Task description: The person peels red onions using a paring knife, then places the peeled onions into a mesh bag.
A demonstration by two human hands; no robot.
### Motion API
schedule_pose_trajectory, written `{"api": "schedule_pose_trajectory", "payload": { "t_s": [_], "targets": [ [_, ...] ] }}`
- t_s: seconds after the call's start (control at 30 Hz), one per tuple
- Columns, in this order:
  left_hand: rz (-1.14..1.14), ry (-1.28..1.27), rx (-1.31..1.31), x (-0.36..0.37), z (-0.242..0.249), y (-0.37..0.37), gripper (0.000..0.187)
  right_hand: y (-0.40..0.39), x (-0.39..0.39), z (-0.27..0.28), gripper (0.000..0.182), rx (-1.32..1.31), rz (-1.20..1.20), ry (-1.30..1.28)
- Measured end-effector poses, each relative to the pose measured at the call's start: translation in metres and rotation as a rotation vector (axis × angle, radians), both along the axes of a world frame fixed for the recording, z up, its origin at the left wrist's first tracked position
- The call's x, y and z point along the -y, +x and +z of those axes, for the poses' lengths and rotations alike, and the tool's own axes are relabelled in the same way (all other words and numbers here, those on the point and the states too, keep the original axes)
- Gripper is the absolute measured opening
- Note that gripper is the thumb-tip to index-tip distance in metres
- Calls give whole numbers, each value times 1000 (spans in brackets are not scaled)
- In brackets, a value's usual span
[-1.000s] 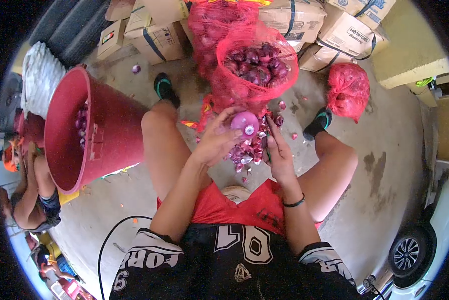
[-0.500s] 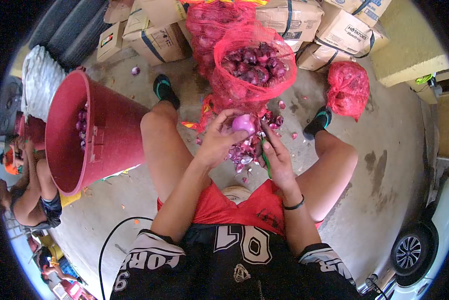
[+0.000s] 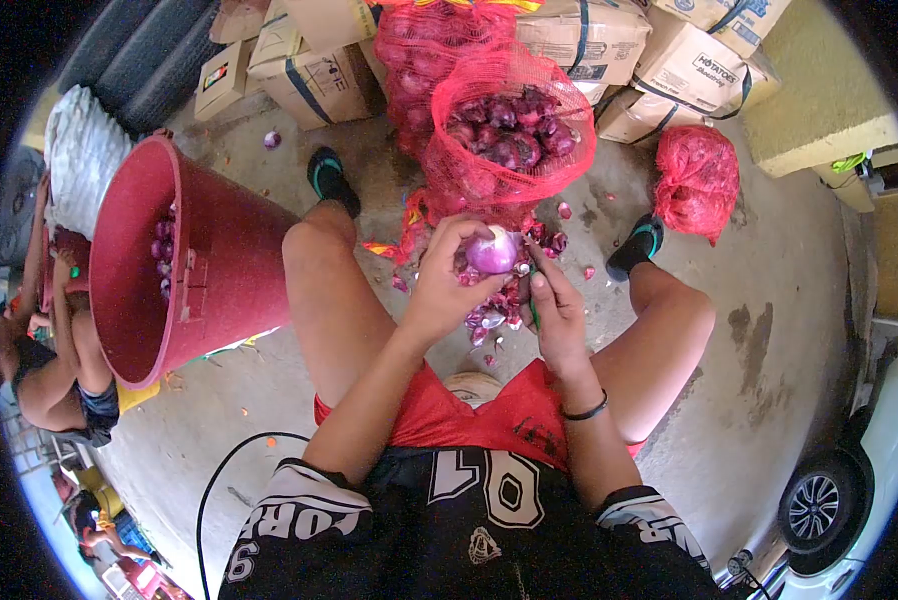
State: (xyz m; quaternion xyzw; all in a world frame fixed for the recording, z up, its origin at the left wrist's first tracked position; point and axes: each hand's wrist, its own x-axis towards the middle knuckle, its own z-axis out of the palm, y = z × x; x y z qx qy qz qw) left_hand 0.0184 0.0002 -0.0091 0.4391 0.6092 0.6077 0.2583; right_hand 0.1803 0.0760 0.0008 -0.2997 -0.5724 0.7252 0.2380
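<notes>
Between my knees, my left hand (image 3: 447, 278) holds a smooth purple onion (image 3: 491, 252) with a pale end showing. Close at its right, my right hand (image 3: 559, 315) is closed round a small knife (image 3: 535, 312), whose green handle shows only in part between the fingers. Onion skins (image 3: 487, 318) lie scattered on the floor below both hands. Just beyond them stands an open red mesh sack (image 3: 579, 165) with red onions (image 3: 514, 130) inside. The knife's blade is hard to make out.
A tilted red tub (image 3: 234, 255) with onions stands at the left, near another person (image 3: 54, 375). Behind are cardboard boxes (image 3: 684, 75) and a full mesh sack (image 3: 434, 70). A tied red bag (image 3: 697, 180) lies at the right; a car wheel (image 3: 819, 505) shows lower right.
The onion has turned in my left hand, so its pale end now shows. My right hand has shifted slightly down, hiding more of the green handle. The person at the left has raised an arm.
</notes>
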Motion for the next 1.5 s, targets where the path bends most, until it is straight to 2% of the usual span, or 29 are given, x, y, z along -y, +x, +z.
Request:
{"api": "schedule_pose_trajectory", "payload": {
  "t_s": [0.07,0.2,0.3,0.4,0.6,0.83,1.0,1.07,1.1,1.17,1.27,1.37,1.5],
  "targets": [
    [-19,58,138,-2,1,3,56,3,-2,2,43,-52,-29,-155],
    [-156,173,578,-1,-1,4,57,-1,-3,-1,44,-121,-122,-186],
    [-115,116,919,1,-6,-1,53,-2,-3,1,47,-178,-170,-268],
    [-171,169,1252,1,1,-7,46,1,-7,5,48,-220,-156,-301],
    [-158,97,1139,0,-3,-4,45,4,-6,13,49,-275,-96,-315],
    [-251,150,1330,4,-9,-8,37,12,-18,21,50,-346,-157,-309],
    [-223,138,1352,3,-6,-8,37,15,-21,18,53,-209,-169,-133],
    [-154,132,1274,0,-3,-4,37,10,-9,25,55,-169,-138,-112],
    [-119,128,1235,-1,-2,-2,38,10,-9,11,55,-228,-74,-136],
    [-123,104,1211,-2,-2,-2,38,1,1,-12,57,-62,-155,93],
    [-121,54,1109,-2,-8,5,39,-15,7,-3,37,95,-299,367],
    [-144,1,1100,2,-9,6,38,-19,1,11,13,148,-343,230],
    [-164,-87,1084,-1,-10,4,34,-10,-15,0,14,150,-412,417]
  ]
}}
